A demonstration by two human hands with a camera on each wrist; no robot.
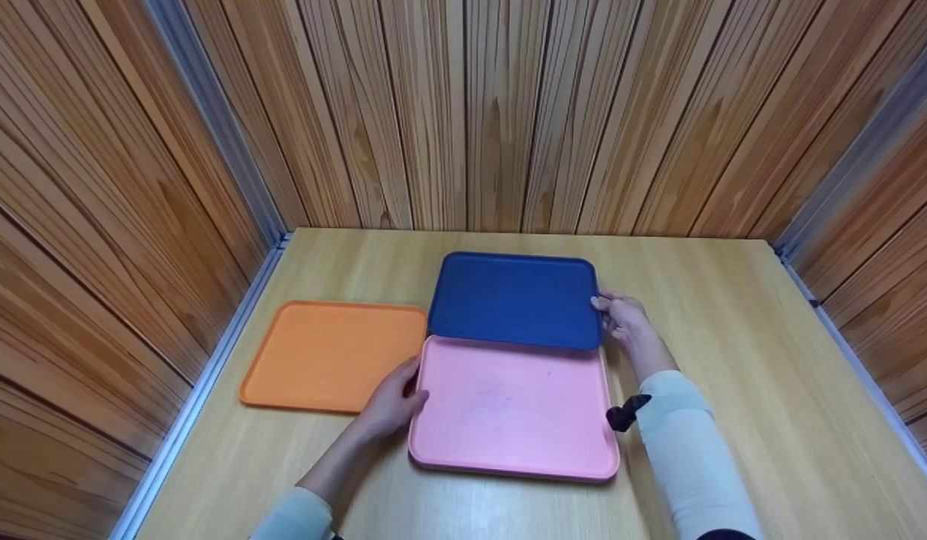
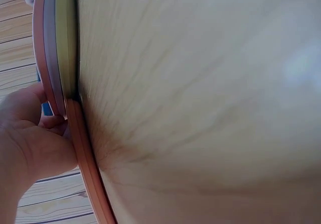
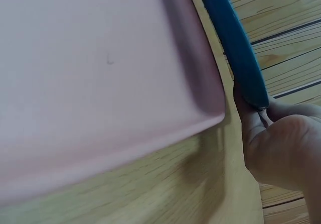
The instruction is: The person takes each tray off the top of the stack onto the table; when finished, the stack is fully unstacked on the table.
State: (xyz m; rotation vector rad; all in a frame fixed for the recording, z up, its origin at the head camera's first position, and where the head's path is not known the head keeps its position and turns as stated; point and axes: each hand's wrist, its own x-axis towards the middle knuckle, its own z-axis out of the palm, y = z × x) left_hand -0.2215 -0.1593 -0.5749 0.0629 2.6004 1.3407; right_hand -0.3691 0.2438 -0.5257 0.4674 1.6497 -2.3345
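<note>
My right hand grips a dark blue tray by its right edge, fingers at the rim. The right wrist view also shows the hand around that tray's edge. In the head view, the blue tray's front edge overlaps the back of a pink tray. That pink tray tops a stack; lilac and yellow edges show below it in the left wrist view. My left hand touches the stack's left side with thumb and fingers, between it and an orange tray.
All the trays are on a light wooden table. Wood-panelled walls enclose the back and both sides, with metal strips along the left and right table edges. A dark strap end sticks out from the right sleeve.
</note>
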